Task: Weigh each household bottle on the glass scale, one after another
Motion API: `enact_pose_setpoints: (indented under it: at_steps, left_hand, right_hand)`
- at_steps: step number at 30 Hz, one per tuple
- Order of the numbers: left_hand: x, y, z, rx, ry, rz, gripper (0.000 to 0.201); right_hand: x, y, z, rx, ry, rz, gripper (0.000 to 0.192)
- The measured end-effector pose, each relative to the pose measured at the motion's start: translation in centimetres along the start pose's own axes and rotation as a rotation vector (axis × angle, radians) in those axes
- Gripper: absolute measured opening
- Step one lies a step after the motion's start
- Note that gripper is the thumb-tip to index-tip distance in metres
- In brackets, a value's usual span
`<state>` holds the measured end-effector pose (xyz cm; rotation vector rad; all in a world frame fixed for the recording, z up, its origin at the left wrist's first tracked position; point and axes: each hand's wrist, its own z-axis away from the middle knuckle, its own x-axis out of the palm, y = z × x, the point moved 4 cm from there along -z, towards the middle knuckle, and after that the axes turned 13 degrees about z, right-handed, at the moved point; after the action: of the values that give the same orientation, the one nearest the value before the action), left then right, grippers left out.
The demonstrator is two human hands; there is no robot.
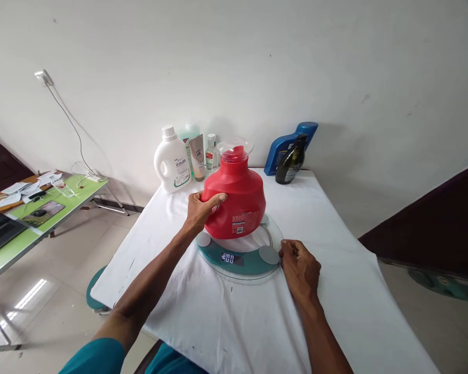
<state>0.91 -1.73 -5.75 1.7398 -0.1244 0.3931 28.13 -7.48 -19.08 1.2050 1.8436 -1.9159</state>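
My left hand (203, 209) is closed around the handle of a red plastic jug (242, 195), with the thumb on its side. The jug leans a little and is over the back of a round glass scale (239, 266); I cannot tell whether its base touches the glass. A clear, shallow plastic piece (244, 143) sits at the jug's mouth. White digits glow on the scale's display (229, 258), ending in zeros. My right hand (299, 265) is closed at the scale's right rim, fingertips gripping the edge.
Along the wall stand a white detergent bottle (173, 161), a brown-grey tube (197, 158), a small clear bottle (211, 153), a blue bottle (275, 153) and a dark bottle (290, 166). White cloth (335, 249) covers the table. A green desk (68, 200) is at left.
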Motion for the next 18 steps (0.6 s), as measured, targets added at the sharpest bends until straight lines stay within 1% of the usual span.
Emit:
enact_pose_setpoints:
  at_steps: [3,5,8,13,16,18]
  left_hand:
    - [-0.11,-0.48,-0.27,0.002,0.002,0.001,0.073]
    - [0.01,-0.60,-0.46,0.006,-0.018,0.009,0.072]
    - [0.29,-0.65,-0.68,-0.006,-0.047,0.013,0.072]
    - [0.34,-0.62,-0.76,-0.019,-0.046,-0.006,0.072]
    - [0.02,-0.52,-0.81,-0.021,-0.100,-0.030,0.072]
    - [-0.57,-0.44,-1.05,0.012,-0.151,-0.057,0.069]
  right_hand:
    - [-0.07,-0.05,0.08,0.003,0.000,-0.005,0.040]
    - [-0.07,-0.05,0.07,0.009,0.003,-0.007,0.040]
    - [-0.03,-0.04,0.03,0.018,0.002,-0.013,0.041]
    - [0.02,0.02,0.12,0.019,-0.005,-0.018,0.040]
    - [-0.06,-0.03,0.28,0.012,-0.004,-0.019,0.040]
    - [-0.14,-0.09,0.37,0.026,-0.013,-0.026,0.041]
